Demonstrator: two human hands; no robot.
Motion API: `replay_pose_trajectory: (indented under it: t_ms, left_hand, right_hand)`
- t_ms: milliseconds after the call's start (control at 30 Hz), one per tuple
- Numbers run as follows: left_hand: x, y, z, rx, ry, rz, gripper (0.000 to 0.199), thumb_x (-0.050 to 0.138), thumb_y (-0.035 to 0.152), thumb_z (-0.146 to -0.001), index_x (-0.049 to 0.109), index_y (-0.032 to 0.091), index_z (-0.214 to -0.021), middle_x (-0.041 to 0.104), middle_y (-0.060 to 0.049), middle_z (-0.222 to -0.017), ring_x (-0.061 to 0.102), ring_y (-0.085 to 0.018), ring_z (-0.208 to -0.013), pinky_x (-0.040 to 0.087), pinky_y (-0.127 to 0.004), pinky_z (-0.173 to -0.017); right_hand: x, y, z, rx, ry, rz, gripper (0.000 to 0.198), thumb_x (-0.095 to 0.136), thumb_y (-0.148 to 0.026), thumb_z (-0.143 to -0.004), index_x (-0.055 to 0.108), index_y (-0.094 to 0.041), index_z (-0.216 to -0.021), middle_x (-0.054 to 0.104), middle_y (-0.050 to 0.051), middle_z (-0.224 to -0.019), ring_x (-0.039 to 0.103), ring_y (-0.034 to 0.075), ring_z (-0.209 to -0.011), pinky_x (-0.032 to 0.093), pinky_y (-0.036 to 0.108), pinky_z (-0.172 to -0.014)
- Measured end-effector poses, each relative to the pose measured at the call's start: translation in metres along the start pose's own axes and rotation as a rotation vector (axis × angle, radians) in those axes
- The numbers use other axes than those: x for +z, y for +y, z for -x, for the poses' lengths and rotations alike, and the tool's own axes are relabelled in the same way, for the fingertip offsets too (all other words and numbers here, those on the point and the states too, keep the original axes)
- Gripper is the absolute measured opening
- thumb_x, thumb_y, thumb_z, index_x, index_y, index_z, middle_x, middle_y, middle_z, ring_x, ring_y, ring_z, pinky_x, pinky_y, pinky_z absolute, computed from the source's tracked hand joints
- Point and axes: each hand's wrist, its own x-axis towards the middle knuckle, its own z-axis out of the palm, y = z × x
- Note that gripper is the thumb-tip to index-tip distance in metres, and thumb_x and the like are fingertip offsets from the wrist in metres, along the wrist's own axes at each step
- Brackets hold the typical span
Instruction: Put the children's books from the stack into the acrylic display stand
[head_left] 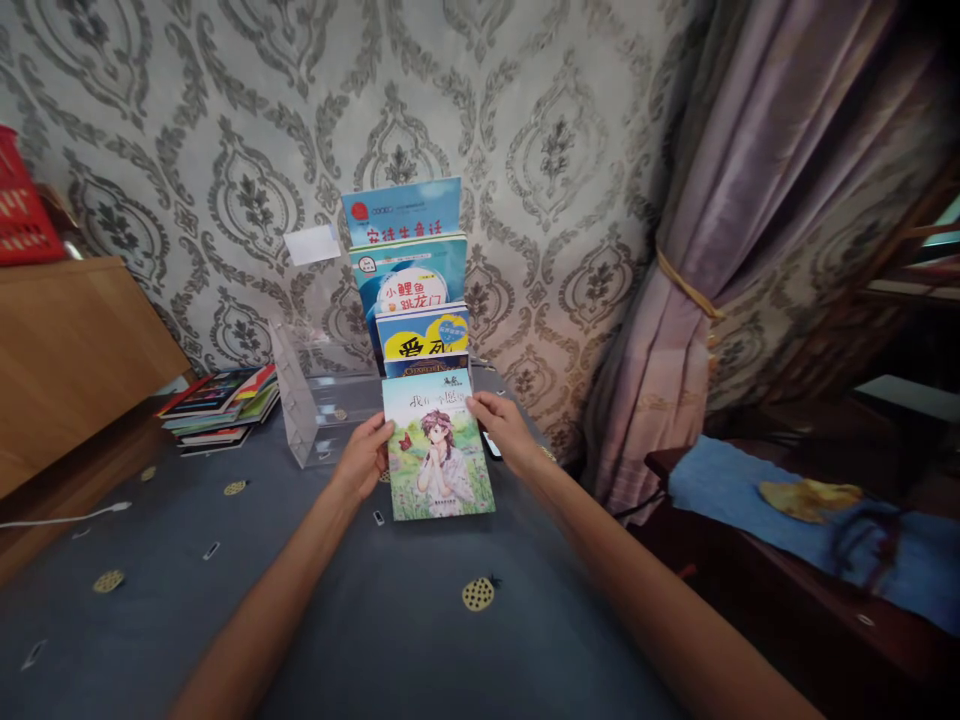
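Left hand and right hand each hold one side of the green-and-white book, which hides part of the standing books beyond; clear rack and book pile show to the left, tied curtain far right

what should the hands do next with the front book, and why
Probably settle the front book against the clear rack before letting go: left hand and right hand both hold its side edges, other books stand in rising steps behind it, and whether its bottom edge is supported can't be told.
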Motion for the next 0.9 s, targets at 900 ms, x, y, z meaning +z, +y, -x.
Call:
replay_pose_trajectory:
  t_ms: [900]
  left_hand:
    - [0.01, 0.045, -0.033, 0.894, 0.159, -0.851, 0.033, 0.049, 0.032, -0.095, 0.063, 0.019, -0.121, 0.07, -0.008, -0.111, 0.064, -0.02, -0.097, 0.051, -0.032, -0.083]
  right_hand:
    - [0.008, -0.039, -0.04, -0.512, 0.146, 0.342, 0.038, 0.042, -0.052, -0.097, 0.064, -0.021, -0.1, 0.065, 0.006, -0.092, 0.061, 0.02, -0.082, 0.056, 0.032, -0.07]
